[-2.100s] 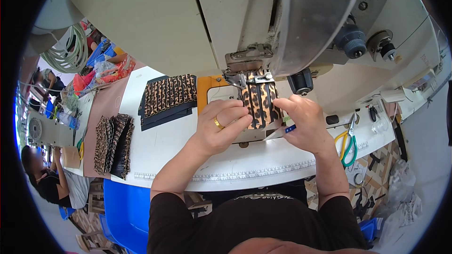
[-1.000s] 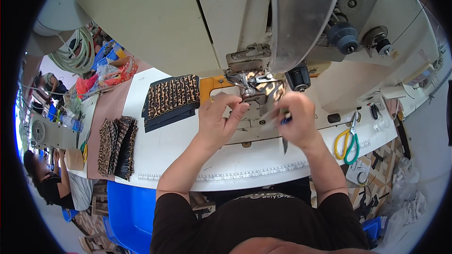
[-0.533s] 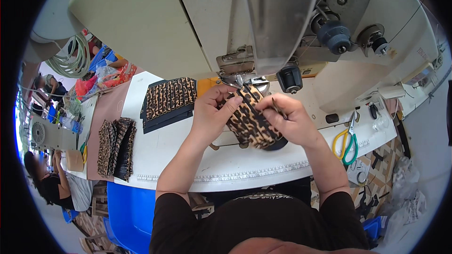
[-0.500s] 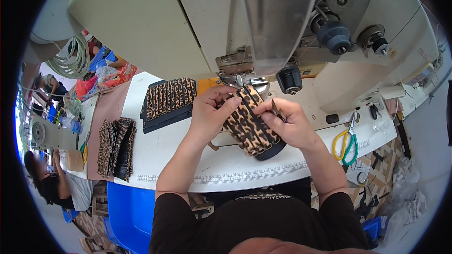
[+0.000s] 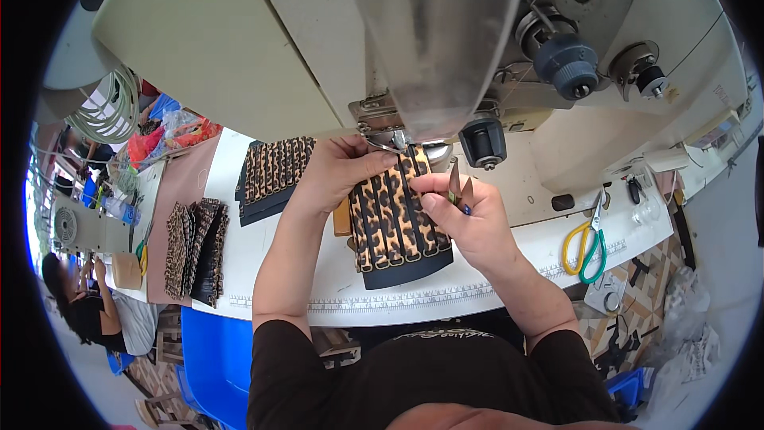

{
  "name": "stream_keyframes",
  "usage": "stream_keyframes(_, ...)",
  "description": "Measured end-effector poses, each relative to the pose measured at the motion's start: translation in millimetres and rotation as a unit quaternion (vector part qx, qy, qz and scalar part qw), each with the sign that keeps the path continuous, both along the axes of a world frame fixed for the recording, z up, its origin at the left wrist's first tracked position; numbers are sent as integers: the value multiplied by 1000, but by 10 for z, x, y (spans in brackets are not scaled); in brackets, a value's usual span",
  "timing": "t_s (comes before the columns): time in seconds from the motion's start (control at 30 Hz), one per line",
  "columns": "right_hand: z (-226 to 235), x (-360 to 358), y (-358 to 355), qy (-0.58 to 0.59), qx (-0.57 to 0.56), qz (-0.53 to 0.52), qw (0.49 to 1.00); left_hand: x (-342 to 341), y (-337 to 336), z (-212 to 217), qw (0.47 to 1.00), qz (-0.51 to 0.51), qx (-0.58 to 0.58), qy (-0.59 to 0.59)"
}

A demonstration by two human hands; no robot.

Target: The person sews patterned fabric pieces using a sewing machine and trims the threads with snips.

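A leopard-print strip panel (image 5: 391, 227) on black backing lies under the sewing machine's needle area (image 5: 398, 137), its strips running toward me and its black lower edge showing. Thumb and fingers of my left hand (image 5: 338, 173) are closed on the panel's upper left edge, close to the presser foot. My right hand (image 5: 476, 223) pinches the panel's right edge between thumb and forefinger. Thread snips (image 5: 455, 185) are held in that same hand, their two pointed blades apart and sticking up above the fingers.
More leopard panels (image 5: 274, 171) lie stacked on the white table (image 5: 398, 306) to the left, with a folded bundle (image 5: 191, 247) beyond. Yellow-and-green-handled scissors (image 5: 585, 248) rest at right. A blue bin (image 5: 215, 358) stands below the table; a co-worker (image 5: 95, 302) sits far left.
The panel has shifted left and turned straighter toward me. Both hands have moved left with it. The snips' blades now point upward and show more plainly.
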State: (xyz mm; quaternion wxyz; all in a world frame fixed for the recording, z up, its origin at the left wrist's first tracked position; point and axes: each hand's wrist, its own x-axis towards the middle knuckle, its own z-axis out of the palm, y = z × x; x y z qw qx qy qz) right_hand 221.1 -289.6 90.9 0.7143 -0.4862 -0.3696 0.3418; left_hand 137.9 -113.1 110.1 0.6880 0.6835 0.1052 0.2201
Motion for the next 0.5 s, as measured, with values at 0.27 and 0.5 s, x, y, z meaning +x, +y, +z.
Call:
stream_keyframes(0.27,-43,-70,18,-21,29,-20,999,41,140,-90,1000,-19,8,-15)
stream_keyframes(0.5,-77,-67,44,-27,34,-31,999,-18,110,-196,975,110,191,-35)
